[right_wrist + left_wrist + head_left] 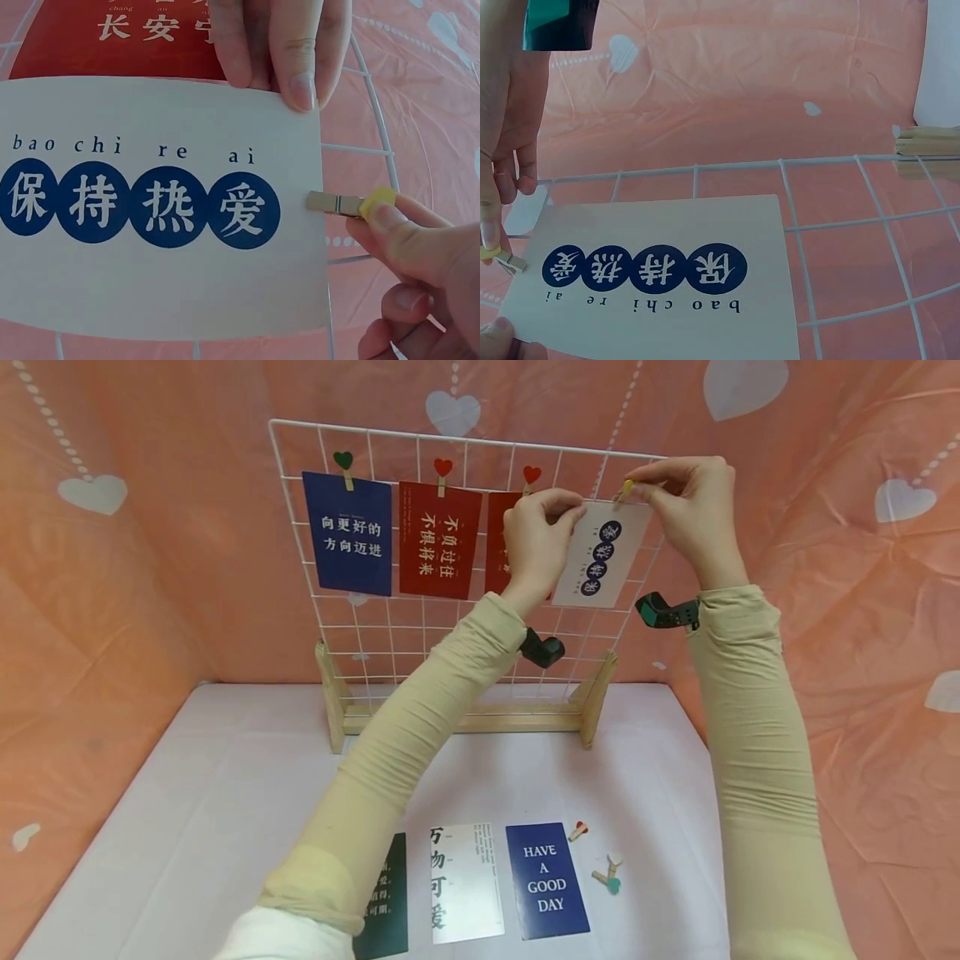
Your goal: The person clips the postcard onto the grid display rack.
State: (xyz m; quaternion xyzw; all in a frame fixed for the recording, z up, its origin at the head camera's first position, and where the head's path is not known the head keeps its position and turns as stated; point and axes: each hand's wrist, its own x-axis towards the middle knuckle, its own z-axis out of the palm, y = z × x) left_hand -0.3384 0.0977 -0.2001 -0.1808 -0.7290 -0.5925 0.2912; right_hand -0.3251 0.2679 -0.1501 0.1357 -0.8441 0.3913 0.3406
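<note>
A white card (602, 556) with dark blue circles bearing white characters lies against the upper right of a white wire grid (442, 618). My left hand (542, 539) pinches the card's upper left corner between thumb and fingers. At its top edge, my right hand (693, 514) pinches a small wooden clothespin (337, 203) with a yellow heart. The clothespin's tip overlaps the card's edge in the right wrist view. Left of it hang a blue card (348, 572), a red card (438, 543) and another red card (498, 539), partly hidden by my left hand, each under a heart clothespin.
The grid stands in a wooden base (517, 721) on a white-covered table (247, 727). In front lie a dark green card (393, 893), a white card (467, 881) and a blue card (547, 881), with loose clothespins (609, 878) beside them. Pink cloth (150, 568) hangs behind.
</note>
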